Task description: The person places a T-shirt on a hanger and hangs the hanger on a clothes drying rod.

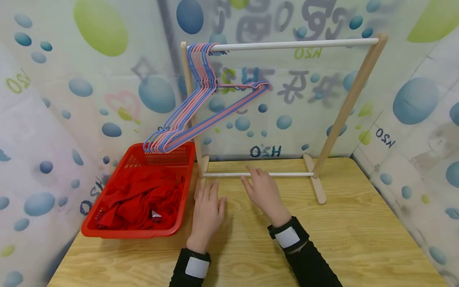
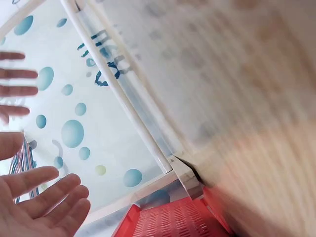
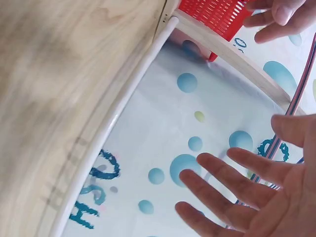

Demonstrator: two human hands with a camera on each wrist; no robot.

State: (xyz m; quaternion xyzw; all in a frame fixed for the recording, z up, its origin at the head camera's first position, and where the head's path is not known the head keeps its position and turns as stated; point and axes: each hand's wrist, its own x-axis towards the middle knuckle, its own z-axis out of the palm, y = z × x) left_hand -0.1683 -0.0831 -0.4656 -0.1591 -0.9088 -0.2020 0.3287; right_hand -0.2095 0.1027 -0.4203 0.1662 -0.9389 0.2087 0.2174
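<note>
My left hand (image 1: pixel 208 215), fingers extended, hovers over the table just right of the red basket (image 1: pixel 140 233). My right hand (image 1: pixel 264 193) is before the rack's lower bar (image 1: pixel 287 174), its fingers spread and loosely bent. Neither hand holds anything; the right wrist view shows the right palm (image 3: pixel 281 202) bare. Crumpled red cloth (image 1: pixel 143 195) fills the basket, with a small white label (image 1: pixel 155 215) showing. Several pink and blue hangers (image 1: pixel 204 95) hang bunched at the left end of the white upper rail (image 1: pixel 287 44).
The rack's slanting right post (image 1: pixel 349 107) stands on a wooden foot (image 1: pixel 317 189); its left post (image 1: pixel 196 147) rises beside the basket. Under everything lies a wood-grain table (image 1: pixel 344 239). A spotted sheet (image 1: pixel 305 135) backs the scene.
</note>
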